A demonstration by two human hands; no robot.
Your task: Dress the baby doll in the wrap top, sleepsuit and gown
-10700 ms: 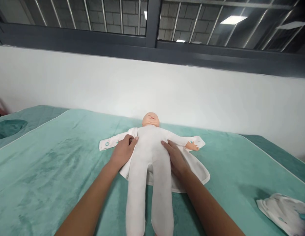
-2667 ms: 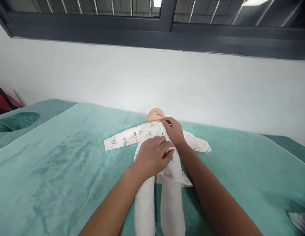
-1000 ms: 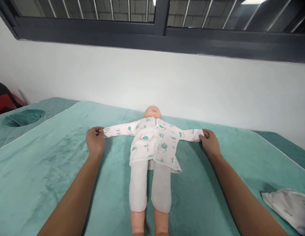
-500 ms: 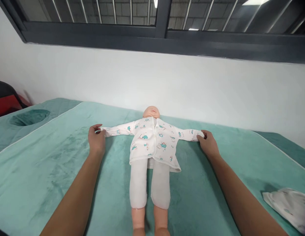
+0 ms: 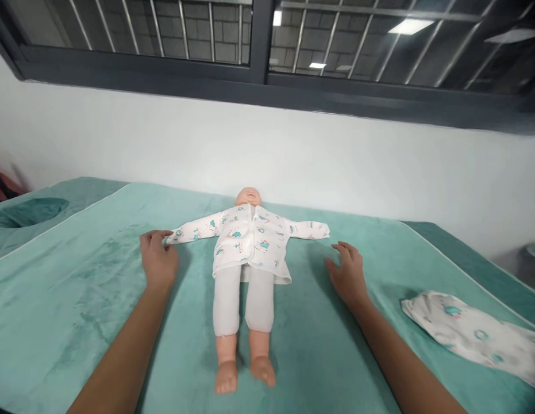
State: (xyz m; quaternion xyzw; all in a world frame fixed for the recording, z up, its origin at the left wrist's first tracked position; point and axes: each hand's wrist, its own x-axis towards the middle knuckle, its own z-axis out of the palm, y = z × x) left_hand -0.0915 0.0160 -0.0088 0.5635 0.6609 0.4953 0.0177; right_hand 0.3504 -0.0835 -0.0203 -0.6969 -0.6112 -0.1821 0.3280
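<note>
A baby doll (image 5: pixel 226 351) lies on its back, arms stretched out sideways, head toward the wall. It wears a white baby shirt (image 5: pixel 264 241) with teal prints, closed down the front; its legs are white to below the knee, and the feet are bare. My left hand (image 5: pixel 158 259) pinches the cuff of the sleeve on the left. On the other side, my right hand (image 5: pixel 347 270) is apart from the sleeve end, fingers spread, hovering just below it with nothing held.
Folded printed baby clothing (image 5: pixel 474 330) lies on the right of the green padded bed (image 5: pixel 327 356). A round hole (image 5: pixel 30 211) opens in the bed at far left. Behind stand a white wall (image 5: pixel 185 138) and a dark-framed barred window (image 5: pixel 258 86).
My right hand has let go of the right sleeve cuff and moved down and toward me. My left hand stays at its cuff. The view has shifted right, showing more of the folded clothing.
</note>
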